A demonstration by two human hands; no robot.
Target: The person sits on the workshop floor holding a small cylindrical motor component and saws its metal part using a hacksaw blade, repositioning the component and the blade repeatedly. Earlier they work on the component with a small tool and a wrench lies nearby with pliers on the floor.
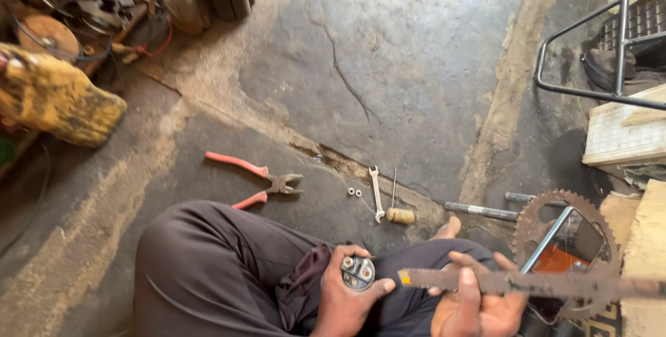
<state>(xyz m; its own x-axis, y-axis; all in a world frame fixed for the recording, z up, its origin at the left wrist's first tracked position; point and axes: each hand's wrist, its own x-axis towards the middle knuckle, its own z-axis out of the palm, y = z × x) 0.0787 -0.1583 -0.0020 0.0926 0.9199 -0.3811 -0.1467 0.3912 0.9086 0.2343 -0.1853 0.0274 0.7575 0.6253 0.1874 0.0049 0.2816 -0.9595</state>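
Note:
I sit on a cracked concrete floor with my knees in dark trousers. My left hand (pixel 343 299) grips a small round black part (pixel 358 272) with two metal terminals on its top, held over my lap. My right hand (pixel 479 309) holds a long rusty flat blade (pixel 527 283) that runs off to the right; its yellow-tipped near end lies just right of the black part. The blade tip and the part are close but apart.
On the floor ahead lie red-handled pliers (pixel 260 181), two small nuts (pixel 354 191), a small wrench (pixel 376 193), a wooden-handled awl (pixel 397 208) and a metal rod (pixel 480 211). A rusty sprocket (pixel 534 222) sits right, a metal frame (pixel 610 52) farther back. Clutter fills the top left.

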